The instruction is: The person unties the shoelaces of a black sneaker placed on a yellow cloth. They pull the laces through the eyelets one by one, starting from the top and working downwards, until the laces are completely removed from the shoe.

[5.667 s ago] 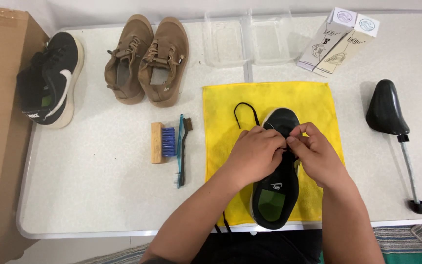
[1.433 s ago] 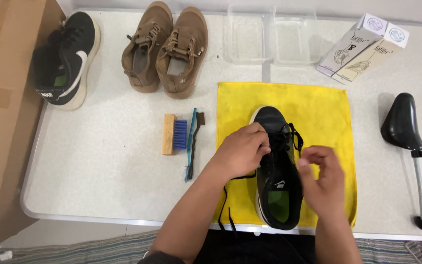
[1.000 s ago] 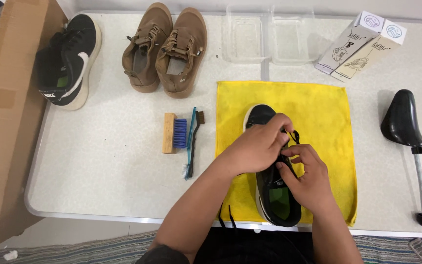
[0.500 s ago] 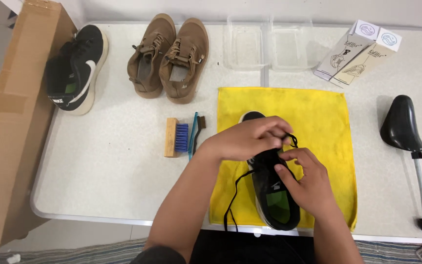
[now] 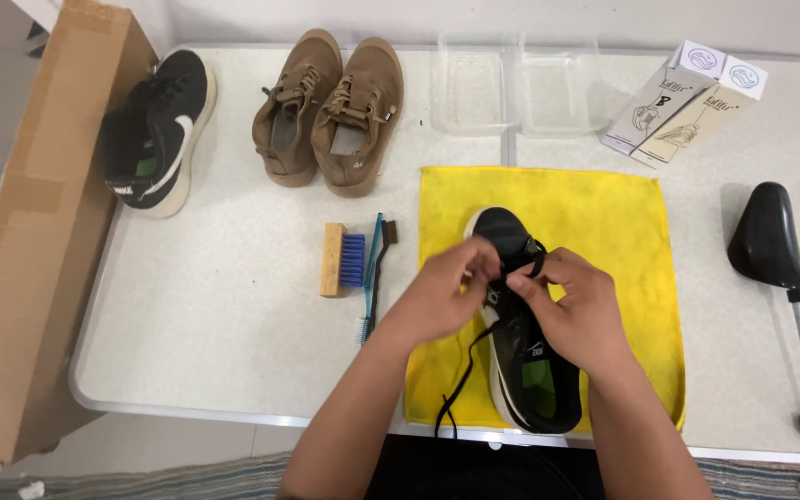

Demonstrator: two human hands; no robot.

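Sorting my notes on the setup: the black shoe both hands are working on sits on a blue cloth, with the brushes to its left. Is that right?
Not quite. In the head view the cloth under the black shoe is yellow, not blue. The rest holds: the left hand and right hand are both at its laces, and the brushes lie to its left.

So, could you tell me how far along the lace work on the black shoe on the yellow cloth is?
Done: the black shoe lies on the yellow cloth. In hand: the left hand and right hand pinch the black lace at its eyelets, one end trailing off the table edge. Left: the brushes and shoe tree lie untouched.
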